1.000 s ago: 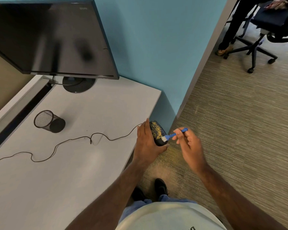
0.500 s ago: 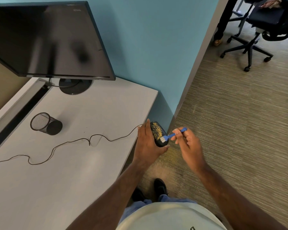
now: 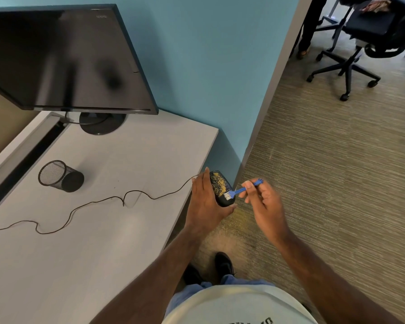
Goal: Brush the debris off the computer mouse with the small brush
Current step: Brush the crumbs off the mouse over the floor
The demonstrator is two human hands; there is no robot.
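Observation:
A black computer mouse [image 3: 221,186] with yellow debris on its top is held by my left hand [image 3: 206,202] just past the right edge of the white desk [image 3: 103,230], over the carpet. Its thin cable [image 3: 91,203] trails left across the desk. My right hand [image 3: 263,202] pinches a small blue brush [image 3: 242,189] by the handle. The white bristles touch the lower part of the mouse's top. Yellow dust lies on the carpet [image 3: 239,220] under the mouse.
A dark monitor [image 3: 63,59] stands at the back of the desk, and a black mesh cup [image 3: 60,176] lies on its side. A blue wall corner [image 3: 255,136] rises right behind the mouse. Office chairs [image 3: 369,43] and a person's legs are at the far right.
The brush tip stays at the lower end of the mouse with only slight shifts. My head has tilted, so the scene slid a little up and left in view.

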